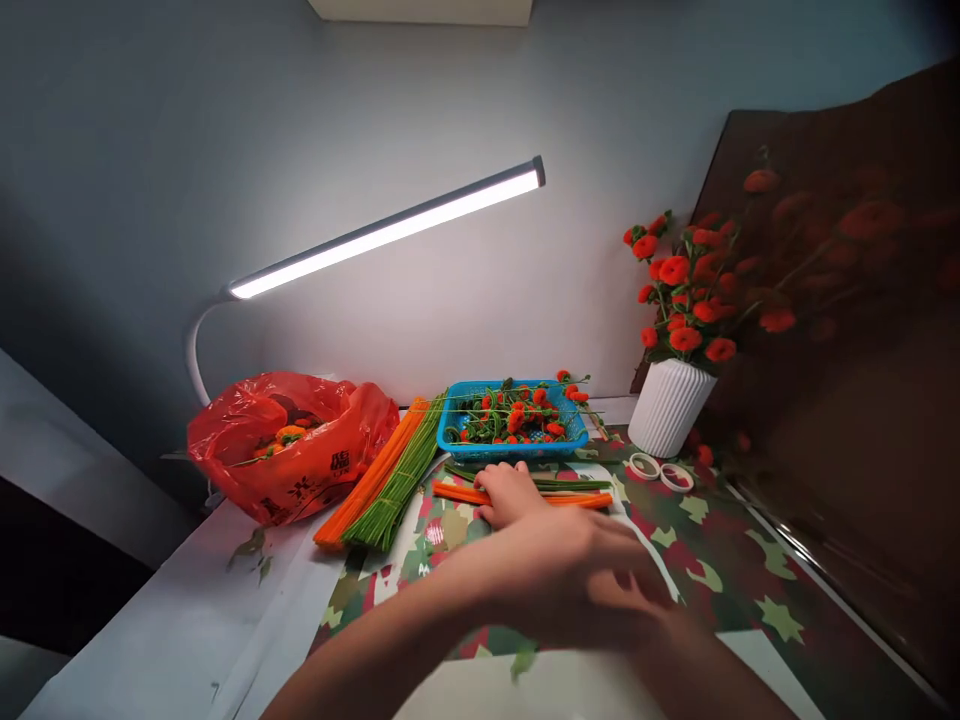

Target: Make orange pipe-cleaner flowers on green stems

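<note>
My right hand reaches over a small row of orange pipe cleaners, its fingers and thumb bent round them near their left part. Green pipe cleaners lie just behind the orange ones. My left hand crosses in front of my right wrist and hides part of it. Motion smears its fingers, and I see nothing plainly held in them. Behind my right hand stands a blue basket with several red pipe-cleaner flowers on green stems.
Long orange and green pipe-cleaner bundles lean beside a red plastic bag. At the right are a white ribbed vase of red flowers and two tape rolls. A lit lamp hangs above the camouflage-patterned mat.
</note>
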{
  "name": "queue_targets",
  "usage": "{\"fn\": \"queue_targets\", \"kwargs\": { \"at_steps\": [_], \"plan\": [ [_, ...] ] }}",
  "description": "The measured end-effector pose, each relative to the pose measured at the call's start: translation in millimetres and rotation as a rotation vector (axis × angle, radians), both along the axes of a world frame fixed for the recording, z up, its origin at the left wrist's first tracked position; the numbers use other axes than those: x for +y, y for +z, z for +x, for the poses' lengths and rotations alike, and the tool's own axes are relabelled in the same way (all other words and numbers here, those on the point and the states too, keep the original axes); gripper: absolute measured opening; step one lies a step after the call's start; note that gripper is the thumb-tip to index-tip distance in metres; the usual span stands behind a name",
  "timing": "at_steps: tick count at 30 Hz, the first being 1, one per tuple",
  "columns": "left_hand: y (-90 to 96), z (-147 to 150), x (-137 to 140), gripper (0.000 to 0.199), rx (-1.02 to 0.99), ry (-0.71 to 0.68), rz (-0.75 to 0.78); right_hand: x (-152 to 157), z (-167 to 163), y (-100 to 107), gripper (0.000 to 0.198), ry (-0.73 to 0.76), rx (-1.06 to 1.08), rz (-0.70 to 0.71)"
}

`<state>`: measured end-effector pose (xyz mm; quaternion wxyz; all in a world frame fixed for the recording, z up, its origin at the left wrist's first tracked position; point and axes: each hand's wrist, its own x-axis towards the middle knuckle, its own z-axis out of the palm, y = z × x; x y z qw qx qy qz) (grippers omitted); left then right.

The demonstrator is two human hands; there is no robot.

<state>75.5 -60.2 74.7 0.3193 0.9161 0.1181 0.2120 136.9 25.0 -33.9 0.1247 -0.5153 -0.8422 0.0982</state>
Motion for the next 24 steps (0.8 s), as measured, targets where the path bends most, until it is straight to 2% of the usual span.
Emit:
{"fn": "queue_targets", "kwargs": {
  "at_steps": [1, 3, 5, 7, 10, 13, 15, 17, 18, 19, 21, 23, 24],
  "plan": [
    [-0.8, 3, -4, 0.012, 0.025, -0.052, -0.001, 2, -4, 0, 0.032, 0.016, -0.01, -0.015],
    [-4.3, 6, -6, 0.015, 0.031, -0.066, 0.014, 5, -7, 0, 0.028, 0.058, -0.04, -0.033],
    [-8.7, 4, -2, 0.014, -0.021, -0.109, 0.053, 7, -7, 2, 0.018, 0.065, -0.034, -0.036],
    [-11.7, 0, 5, 0.01, -0.031, -0.046, 0.041, 10, -1, 7, 0.013, 0.052, 0.008, -0.027],
    [-9.9, -13, 18, 0.011, -0.048, 0.061, 0.029, 16, 16, 23, 0.015, 0.032, 0.124, 0.007],
    [-5.7, -30, 37, 0.011, -0.232, 0.322, 0.079, 21, 41, 47, 0.012, 0.049, 0.268, 0.007],
    [-6.7, -40, 55, 0.014, -0.553, 0.65, 0.104, 21, 56, 61, 0.016, 0.044, 0.393, 0.047],
    [-11.2, -46, 73, 0.02, -0.976, 0.992, 0.101, 18, 67, 71, 0.016, 0.012, 0.69, 0.042],
    [-14.0, -48, 81, 0.028, -1.053, 1.063, 0.024, 16, 69, 74, 0.016, 0.023, 0.764, 0.019],
    [-16.7, -49, 88, 0.032, -1.001, 1.027, -0.125, 14, 71, 76, 0.016, 0.038, 0.829, -0.008],
    [-21.1, -48, 95, 0.035, -0.834, 0.836, -0.407, 10, 71, 77, 0.018, 0.087, 0.868, -0.055],
    [-23.4, -46, 95, 0.032, -0.744, 0.703, -0.511, 8, 68, 76, 0.02, 0.123, 0.876, -0.078],
    [-23.8, -45, 93, 0.029, -0.735, 0.679, -0.505, 7, 67, 76, 0.021, 0.136, 0.875, -0.083]
  ]
}}
